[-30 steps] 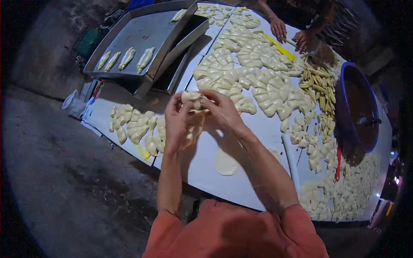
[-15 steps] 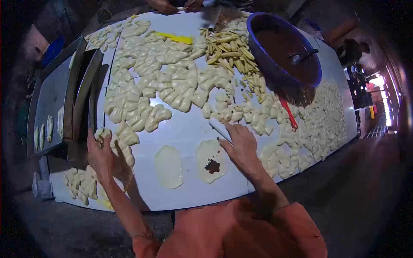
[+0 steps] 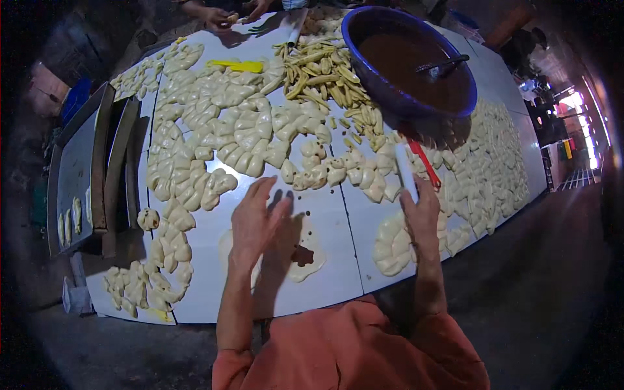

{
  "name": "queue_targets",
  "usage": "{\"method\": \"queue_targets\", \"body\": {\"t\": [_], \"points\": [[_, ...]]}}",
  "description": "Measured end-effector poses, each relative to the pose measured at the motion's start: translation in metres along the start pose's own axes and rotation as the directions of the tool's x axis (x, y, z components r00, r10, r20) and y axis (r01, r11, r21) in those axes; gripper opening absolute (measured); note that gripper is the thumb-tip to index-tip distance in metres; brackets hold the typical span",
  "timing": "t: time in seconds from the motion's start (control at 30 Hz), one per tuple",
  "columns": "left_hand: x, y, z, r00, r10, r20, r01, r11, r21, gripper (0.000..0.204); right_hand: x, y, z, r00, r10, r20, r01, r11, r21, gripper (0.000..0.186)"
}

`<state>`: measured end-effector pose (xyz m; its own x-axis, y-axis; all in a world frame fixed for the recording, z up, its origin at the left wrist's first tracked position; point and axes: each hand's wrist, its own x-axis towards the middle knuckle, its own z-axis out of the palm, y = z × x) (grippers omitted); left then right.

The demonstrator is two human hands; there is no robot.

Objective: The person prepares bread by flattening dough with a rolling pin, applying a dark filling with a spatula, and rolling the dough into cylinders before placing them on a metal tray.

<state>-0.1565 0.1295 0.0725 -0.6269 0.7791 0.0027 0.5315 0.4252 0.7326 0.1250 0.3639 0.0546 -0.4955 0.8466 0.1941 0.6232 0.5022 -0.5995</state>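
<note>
Cannot make out any lettering, numbers, labels or signs: not on the blue basin [image 3: 404, 108] near the far edge of the table [image 3: 325, 218], not on the metal trays [image 3: 81, 159] along its left edge.

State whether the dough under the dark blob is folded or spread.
Spread: the dough lies flat on the white table, its dark blob uncovered.

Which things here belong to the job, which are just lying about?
Job, apparently:
- white rod, in the right hand
- flattened dough, near the left hand
- dough pieces
- blue basin

Likely lying about:
- yellow tool
- red tool
</note>
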Motion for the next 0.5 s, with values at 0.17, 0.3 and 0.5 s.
{"method": "queue_targets", "body": {"t": [0.17, 0.3, 0.5], "points": [[0.017, 0.017, 0.043, 0.989, 0.133, 0.058, -0.135, 0.990, 0.030, 0.045, 0.015, 0.007, 0.005, 0.982, -0.165, -0.091, 0.108, 0.889, -0.445, 0.050], [0.034, 0.034, 0.066, 0.995, 0.080, 0.064, -0.090, 0.983, 0.158, 0.036, 0.029, -0.042, 0.036, 0.912, -0.385, 0.140, 0.405, 0.900, -0.161, 0.058], [0.047, 0.020, 0.080, 0.970, 0.227, -0.081, -0.216, 0.968, 0.131, 0.013, 0.064, -0.086, 0.083, 0.708, -0.620, 0.338, 0.686, 0.719, -0.117, 0.052]]}}
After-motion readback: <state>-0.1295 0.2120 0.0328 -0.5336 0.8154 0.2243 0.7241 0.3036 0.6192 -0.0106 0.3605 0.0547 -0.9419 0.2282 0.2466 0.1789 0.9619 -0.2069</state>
